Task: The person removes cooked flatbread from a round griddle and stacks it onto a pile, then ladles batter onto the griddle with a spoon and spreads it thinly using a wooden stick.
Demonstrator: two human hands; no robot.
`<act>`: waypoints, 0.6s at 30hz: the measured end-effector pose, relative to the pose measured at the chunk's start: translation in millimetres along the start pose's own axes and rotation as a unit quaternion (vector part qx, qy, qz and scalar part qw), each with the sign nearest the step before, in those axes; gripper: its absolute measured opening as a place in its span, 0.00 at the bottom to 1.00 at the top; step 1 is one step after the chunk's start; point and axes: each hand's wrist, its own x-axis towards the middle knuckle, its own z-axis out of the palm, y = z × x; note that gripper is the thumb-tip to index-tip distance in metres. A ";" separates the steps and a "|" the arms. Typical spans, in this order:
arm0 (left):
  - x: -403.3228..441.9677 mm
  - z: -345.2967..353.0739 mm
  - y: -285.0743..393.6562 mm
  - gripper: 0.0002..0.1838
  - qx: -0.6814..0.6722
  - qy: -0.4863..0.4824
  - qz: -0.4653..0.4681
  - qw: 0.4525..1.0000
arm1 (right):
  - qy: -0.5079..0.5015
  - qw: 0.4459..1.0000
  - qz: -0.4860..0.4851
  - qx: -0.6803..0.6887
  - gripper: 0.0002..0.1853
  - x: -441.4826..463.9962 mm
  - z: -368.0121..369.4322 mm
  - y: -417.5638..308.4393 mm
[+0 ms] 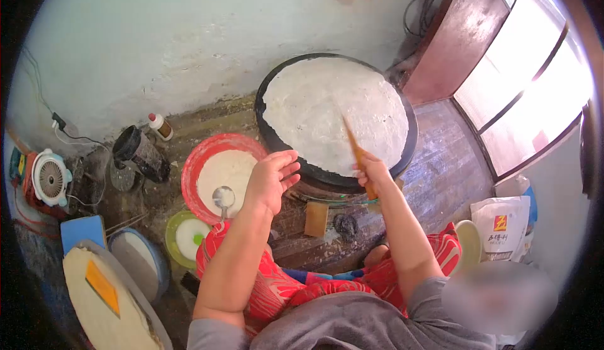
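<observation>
A large round black griddle (412, 137) stands by the wall, its top covered by a wide, thin white sheet of batter (314, 105). My right hand (374, 172), at the griddle's near right edge, is closed around the handle of a long wooden spatula (352, 139). The spatula's narrow blade reaches over the batter; its tip is blurred, and I cannot tell whether it touches. My left hand (270, 183) hovers between the griddle and a red basin (189, 177), fingers stretched out and holding nothing. White batter fills the basin, with a metal ladle (223, 196) in it.
A green bowl (170, 240) and a blue-rimmed tub (160, 265) sit at left, near a stacked pile of pale round flatbreads (78, 287). Farther left are a small fan (51, 177), a black pitcher (139, 155) and cables. A white sack (500, 224) stands at right.
</observation>
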 end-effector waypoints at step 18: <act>2.6 6.9 -4.7 0.11 0.006 -0.019 0.002 1.000 | -0.017 0.938 -0.165 -0.304 0.19 -5.9 35.4 20.2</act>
